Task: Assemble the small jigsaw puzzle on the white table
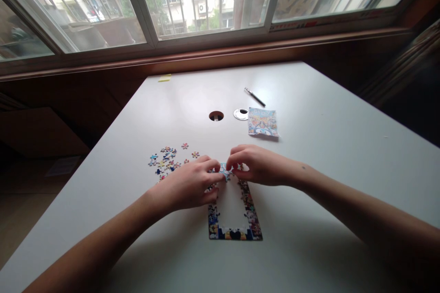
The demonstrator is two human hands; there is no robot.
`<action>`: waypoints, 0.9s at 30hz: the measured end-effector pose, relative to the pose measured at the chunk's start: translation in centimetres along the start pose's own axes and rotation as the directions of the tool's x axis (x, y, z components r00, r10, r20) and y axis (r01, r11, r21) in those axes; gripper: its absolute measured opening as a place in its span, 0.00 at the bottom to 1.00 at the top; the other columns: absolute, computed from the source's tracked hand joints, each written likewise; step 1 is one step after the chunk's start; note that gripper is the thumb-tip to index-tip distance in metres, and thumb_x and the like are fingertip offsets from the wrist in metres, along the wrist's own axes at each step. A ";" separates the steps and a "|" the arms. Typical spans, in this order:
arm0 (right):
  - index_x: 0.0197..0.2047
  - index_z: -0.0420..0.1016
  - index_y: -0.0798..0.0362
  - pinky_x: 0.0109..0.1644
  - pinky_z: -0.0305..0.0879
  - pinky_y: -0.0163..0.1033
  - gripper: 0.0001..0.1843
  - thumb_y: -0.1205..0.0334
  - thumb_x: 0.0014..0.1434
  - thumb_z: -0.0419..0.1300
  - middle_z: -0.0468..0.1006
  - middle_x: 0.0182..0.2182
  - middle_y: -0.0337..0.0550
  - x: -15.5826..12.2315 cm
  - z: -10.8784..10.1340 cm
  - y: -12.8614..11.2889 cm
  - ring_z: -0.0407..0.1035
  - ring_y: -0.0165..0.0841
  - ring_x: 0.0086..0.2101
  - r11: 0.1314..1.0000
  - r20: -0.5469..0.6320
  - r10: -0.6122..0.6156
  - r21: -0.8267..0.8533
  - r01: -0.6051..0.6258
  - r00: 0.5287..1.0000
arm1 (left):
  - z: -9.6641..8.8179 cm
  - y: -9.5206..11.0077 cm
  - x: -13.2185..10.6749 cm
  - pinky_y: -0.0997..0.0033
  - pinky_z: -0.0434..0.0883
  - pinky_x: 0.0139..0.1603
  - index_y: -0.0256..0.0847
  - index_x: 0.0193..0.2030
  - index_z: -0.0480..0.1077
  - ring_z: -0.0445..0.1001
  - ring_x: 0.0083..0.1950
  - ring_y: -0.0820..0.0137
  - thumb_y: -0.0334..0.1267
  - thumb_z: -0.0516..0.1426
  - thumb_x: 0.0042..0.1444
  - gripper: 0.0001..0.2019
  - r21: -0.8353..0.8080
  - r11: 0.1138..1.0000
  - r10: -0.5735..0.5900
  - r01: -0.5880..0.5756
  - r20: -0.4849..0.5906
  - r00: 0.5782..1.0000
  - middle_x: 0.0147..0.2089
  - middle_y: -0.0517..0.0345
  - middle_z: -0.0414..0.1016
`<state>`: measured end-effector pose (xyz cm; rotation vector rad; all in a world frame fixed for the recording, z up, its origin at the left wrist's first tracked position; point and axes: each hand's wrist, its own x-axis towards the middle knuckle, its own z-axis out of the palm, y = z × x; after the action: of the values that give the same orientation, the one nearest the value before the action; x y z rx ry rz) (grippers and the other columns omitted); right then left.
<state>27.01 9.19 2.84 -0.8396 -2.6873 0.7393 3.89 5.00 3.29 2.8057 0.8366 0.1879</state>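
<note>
A partly assembled jigsaw puzzle lies on the white table, its border joined into a tall frame around a bare middle. Over its upper left side is my left hand, fingers bent and apart, with the fingertips at the top strip. My right hand comes in from the right; its thumb and fingers are curled in a pinch at the top edge. Between both hands' fingertips show light blue and white puzzle pieces. Part of the frame's upper left is hidden by my left hand. Loose puzzle pieces lie scattered beyond my left hand.
A small colourful printed packet or sheet lies beyond my right hand, beside a round metallic cover. Farther back is a dark pen. The table has a round hole and yellow tape near its far edge, below the window.
</note>
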 end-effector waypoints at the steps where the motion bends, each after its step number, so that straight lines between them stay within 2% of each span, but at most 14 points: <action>1: 0.37 0.81 0.50 0.37 0.62 0.36 0.11 0.72 0.55 0.60 0.77 0.33 0.42 -0.1 -0.1 0.0 0.69 0.31 0.33 1.000 -0.010 -0.007 -0.005 0.007 1.000 | 0.0 0.0 0.0 0.60 0.73 0.50 0.41 0.50 0.74 0.69 0.51 0.61 0.33 0.56 0.59 0.13 0.002 1.000 0.000 0.000 -0.001 1.000 0.49 0.48 0.71; 4: 0.39 0.83 0.46 0.36 0.61 0.36 0.15 0.73 0.55 0.59 0.77 0.33 0.41 -0.2 -0.3 -0.1 0.69 0.30 0.32 0.999 0.002 -0.019 -0.036 0.019 1.000 | 0.2 0.1 0.0 0.61 0.73 0.51 0.41 0.50 0.74 0.69 0.51 0.61 0.33 0.56 0.59 0.13 -0.001 1.000 0.003 -0.003 -0.007 1.000 0.49 0.49 0.71; 7: 0.40 0.84 0.43 0.32 0.57 0.35 0.19 0.74 0.54 0.58 0.77 0.30 0.40 -0.2 -0.2 -0.8 0.68 0.29 0.28 0.993 0.073 0.001 -0.119 0.008 0.997 | 0.3 0.1 0.0 0.61 0.72 0.51 0.41 0.52 0.73 0.69 0.52 0.61 0.32 0.55 0.59 0.14 -0.009 1.000 0.006 -0.006 -0.021 1.000 0.49 0.49 0.72; 11: 0.43 0.83 0.43 0.30 0.53 0.36 0.19 0.71 0.57 0.56 0.78 0.28 0.42 -0.4 -0.3 -1.8 0.68 0.31 0.27 0.972 0.149 0.060 -0.235 -0.023 0.987 | 0.2 0.0 -0.1 0.62 0.73 0.49 0.42 0.54 0.72 0.70 0.50 0.61 0.34 0.56 0.59 0.16 -0.031 1.000 0.000 -0.001 -0.035 0.999 0.48 0.49 0.72; 17: 0.45 0.82 0.42 0.32 0.54 0.35 0.19 0.69 0.59 0.54 0.82 0.32 0.43 -0.5 -0.9 -2.1 0.71 0.32 0.29 0.976 0.227 0.134 -0.199 -0.088 0.965 | -0.1 0.0 -0.1 0.65 0.72 0.47 0.44 0.49 0.74 0.70 0.48 0.64 0.35 0.56 0.60 0.11 -0.027 1.000 -0.010 0.009 -0.024 1.000 0.48 0.51 0.72; 22: 0.43 0.82 0.41 0.29 0.50 0.35 0.20 0.70 0.57 0.53 0.81 0.28 0.42 -0.4 -0.4 -1.9 0.68 0.31 0.26 0.969 0.185 0.137 -0.228 -0.093 0.973 | 0.7 0.3 -0.1 0.63 0.70 0.48 0.42 0.47 0.74 0.70 0.47 0.64 0.34 0.56 0.59 0.11 0.032 0.999 -0.028 0.028 -0.028 0.999 0.48 0.51 0.71; 25: 0.37 0.83 0.46 0.29 0.48 0.36 0.16 0.69 0.57 0.54 0.81 0.27 0.43 -0.2 0.4 -1.7 0.67 0.30 0.25 0.962 0.103 0.106 -0.262 -0.076 0.989 | 1.0 0.6 0.2 0.58 0.68 0.52 0.42 0.47 0.73 0.70 0.47 0.63 0.34 0.56 0.59 0.10 0.060 0.997 -0.049 0.053 -0.055 0.997 0.48 0.51 0.72; 27: 0.33 0.82 0.49 0.29 0.48 0.36 0.14 0.69 0.57 0.54 0.80 0.27 0.43 0.0 1.0 -1.5 0.67 0.30 0.25 0.966 0.033 0.078 -0.251 -0.067 0.996 | 0.3 0.5 0.2 0.56 0.65 0.56 0.44 0.46 0.73 0.70 0.50 0.62 0.35 0.57 0.59 0.09 0.031 0.998 -0.054 0.057 -0.082 0.995 0.49 0.52 0.71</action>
<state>25.97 7.76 2.78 -0.9947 -2.8417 0.4419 4.42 4.64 3.11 2.8182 0.9430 0.2833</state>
